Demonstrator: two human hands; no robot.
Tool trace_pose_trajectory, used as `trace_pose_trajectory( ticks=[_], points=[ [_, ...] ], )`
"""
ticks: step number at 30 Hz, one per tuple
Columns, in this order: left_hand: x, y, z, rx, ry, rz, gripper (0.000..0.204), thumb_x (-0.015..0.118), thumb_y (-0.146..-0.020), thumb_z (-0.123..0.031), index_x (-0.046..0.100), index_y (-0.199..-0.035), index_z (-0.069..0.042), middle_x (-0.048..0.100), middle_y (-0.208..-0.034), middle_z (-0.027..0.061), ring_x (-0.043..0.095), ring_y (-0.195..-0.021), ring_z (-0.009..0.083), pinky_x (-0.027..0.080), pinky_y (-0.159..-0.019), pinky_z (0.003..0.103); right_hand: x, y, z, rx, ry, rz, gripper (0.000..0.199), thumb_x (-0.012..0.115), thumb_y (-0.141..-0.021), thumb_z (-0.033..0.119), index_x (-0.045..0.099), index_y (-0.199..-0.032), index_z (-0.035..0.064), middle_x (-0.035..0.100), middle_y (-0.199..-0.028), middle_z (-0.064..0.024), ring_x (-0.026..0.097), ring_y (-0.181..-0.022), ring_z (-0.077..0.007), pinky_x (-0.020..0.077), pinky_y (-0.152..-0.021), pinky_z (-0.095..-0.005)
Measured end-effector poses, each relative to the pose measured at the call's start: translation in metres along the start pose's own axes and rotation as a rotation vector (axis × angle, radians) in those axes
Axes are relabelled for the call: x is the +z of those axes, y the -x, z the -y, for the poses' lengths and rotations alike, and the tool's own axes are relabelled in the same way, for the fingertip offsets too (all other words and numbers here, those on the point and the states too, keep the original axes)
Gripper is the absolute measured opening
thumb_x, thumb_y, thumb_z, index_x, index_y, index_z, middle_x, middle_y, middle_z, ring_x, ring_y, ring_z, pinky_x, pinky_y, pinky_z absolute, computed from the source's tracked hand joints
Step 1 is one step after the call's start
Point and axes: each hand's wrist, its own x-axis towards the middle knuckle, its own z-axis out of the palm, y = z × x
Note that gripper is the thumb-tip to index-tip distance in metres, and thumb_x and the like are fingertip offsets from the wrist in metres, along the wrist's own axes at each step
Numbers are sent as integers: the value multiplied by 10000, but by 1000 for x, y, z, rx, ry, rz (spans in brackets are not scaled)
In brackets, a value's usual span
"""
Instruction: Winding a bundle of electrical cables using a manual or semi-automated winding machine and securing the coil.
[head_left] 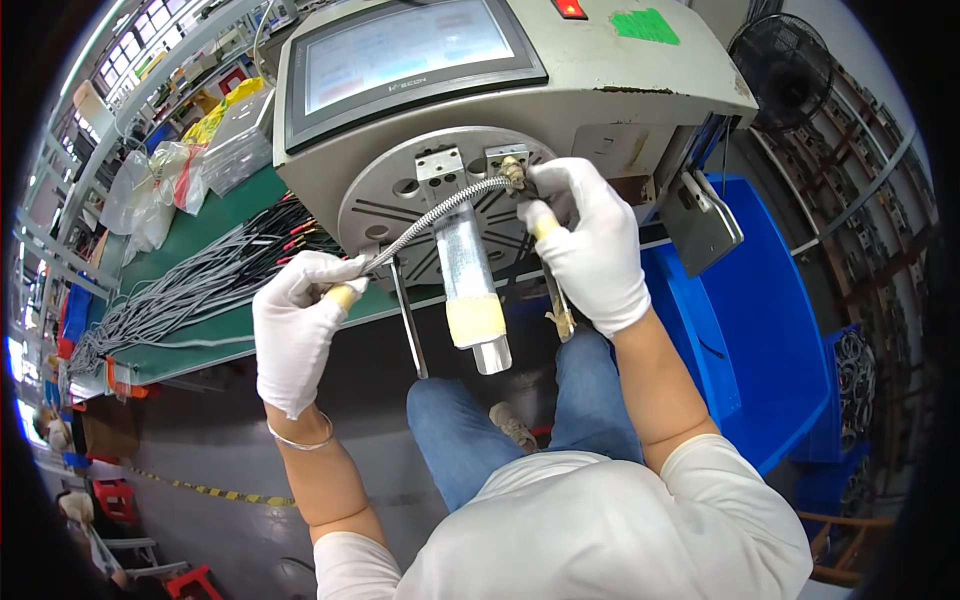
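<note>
A grey-white braided cable (440, 212) arcs across the front of a round slotted metal disc (372, 205) on a machine. My left hand (300, 325), in a white glove with yellowish fingertip covers, pinches the cable's lower left end. In a matching glove, my right hand (592, 245) is closed beside a tape-wrapped peg (513, 172), where the cable's other end lies. Something small and dark shows at its fingertips, too hidden to name. Between my hands a metal bar (464, 255) with a yellow-taped end (476, 320) juts from the disc toward me.
The machine carries a touchscreen (405, 52) and a red switch (570, 8). Bundled grey cables (190, 275) lie on the green bench (262, 195) at left. A blue bin (765, 320) stands at right, below a metal plate (705, 225). Rods (408, 320) project near my knees.
</note>
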Motion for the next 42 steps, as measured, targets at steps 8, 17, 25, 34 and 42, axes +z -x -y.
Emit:
trace_pose_trajectory(
  ticks=[8,17,25,34,42],
  points=[
    [13,5,16,48,73,-34,164,663,-784,78,675,-940,30,629,-850,13,532,-711,35,407,-631,164,4,-1,-6,2,-111,7,147,670,-805,5,592,-930,6,630,-792,-33,575,-677,-61,462,-614,-212],
    [3,5,31,7,108,-2,198,663,-819,32,682,-1015,21,661,-900,43,584,-778,64,416,-640,171,2,-1,-2,63,-12,42,119,656,-818,19,592,-918,18,612,-737,-17,559,-645,-57,456,-601,-211],
    [-82,44,158,-212,151,24,260,650,-820,-40,664,-1068,36,659,-836,87,550,-691,100,423,-603,211,-5,-3,2,11,1,88,139,666,-830,43,608,-954,24,628,-819,-18,571,-716,-65,469,-676,-223],
    [-97,53,184,-248,131,9,234,639,-801,-68,662,-1011,34,623,-792,73,538,-657,126,431,-623,236,-40,18,-11,104,-170,-66,103,591,-886,-7,625,-983,1,641,-916,-36,589,-798,-91,477,-740,-219],
    [-93,40,129,-213,37,30,247,645,-780,-49,675,-1011,35,636,-801,73,536,-670,119,429,-616,232,-103,37,-49,284,-66,-145,126,551,-940,88,621,-1001,2,646,-953,-59,580,-799,-103,457,-786,-234]
  ],
)
